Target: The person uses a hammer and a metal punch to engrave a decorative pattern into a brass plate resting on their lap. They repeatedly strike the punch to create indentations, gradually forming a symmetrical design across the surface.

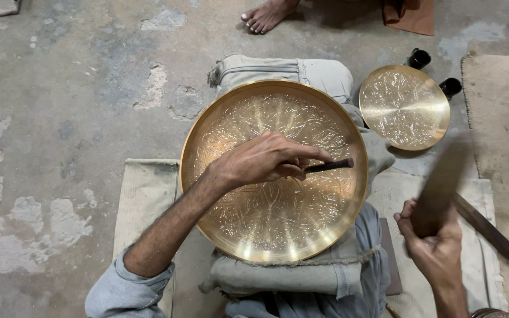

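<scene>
Your left hand [263,160] pinches a dark chisel [327,166], tip on the large engraved brass tray [275,171] resting on a cloth cushion [284,274]. Your right hand [434,241] grips a raised mallet [440,185] (blurred).

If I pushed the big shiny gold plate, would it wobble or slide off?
The big brass plate looks like stiff metal, so it probably would not bend. It rests on a soft cloth cushion, so it would likely rock or tilt more than slide. Its polished rim looks smooth, perhaps slippery. The left hand holds a punch over it.
</scene>
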The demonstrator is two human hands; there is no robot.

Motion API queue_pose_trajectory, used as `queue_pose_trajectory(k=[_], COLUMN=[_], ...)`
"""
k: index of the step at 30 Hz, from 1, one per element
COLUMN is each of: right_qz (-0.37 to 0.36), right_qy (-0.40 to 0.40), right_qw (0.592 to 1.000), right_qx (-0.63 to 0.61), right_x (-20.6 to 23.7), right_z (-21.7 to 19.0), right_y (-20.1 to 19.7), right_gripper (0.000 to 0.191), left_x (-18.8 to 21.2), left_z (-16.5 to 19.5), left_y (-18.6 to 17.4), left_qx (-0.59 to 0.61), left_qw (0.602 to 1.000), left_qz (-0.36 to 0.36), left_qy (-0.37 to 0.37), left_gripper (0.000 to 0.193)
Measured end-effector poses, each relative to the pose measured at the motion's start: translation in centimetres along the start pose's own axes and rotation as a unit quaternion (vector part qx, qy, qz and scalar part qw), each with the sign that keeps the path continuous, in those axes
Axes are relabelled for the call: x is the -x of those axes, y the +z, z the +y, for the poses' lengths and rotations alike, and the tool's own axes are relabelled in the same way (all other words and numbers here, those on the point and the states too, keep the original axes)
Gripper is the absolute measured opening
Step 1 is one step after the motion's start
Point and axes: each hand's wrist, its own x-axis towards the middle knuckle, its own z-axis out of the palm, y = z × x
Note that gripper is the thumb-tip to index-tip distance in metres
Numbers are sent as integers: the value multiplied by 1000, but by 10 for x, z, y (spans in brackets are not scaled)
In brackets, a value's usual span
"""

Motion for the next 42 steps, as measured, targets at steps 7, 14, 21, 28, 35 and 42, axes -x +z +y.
queue_pose_trajectory(k=[7,14,21,28,35,42], right_qz=[-7,19,32,43,16,-1], right_qy=[-80,-79,-96,-140,-90,-48], right_qw=[992,993,981,953,923,957], right_qx=[102,86,166,264,374,284], right_x=[-3,1,1,-1,3,3], right_z=[6,1,1,6,5,9], right_y=[-1,7,2,3,-3,-3], right_gripper=[41,42,46,39,50,41], left_x=[0,2,2,2,4,4], left_z=[-4,-6,-4,-4,-4,-3], left_y=[4,5,3,2,3,3], left_qx=[-26,-19,1,-21,-20,-15], left_qw=[1000,1000,1000,1000,1000,1000], left_qz=[3,16,17,4,9,18], left_qy=[2,7,25,11,10,16], left_gripper=[54,56,57,55,57,55])
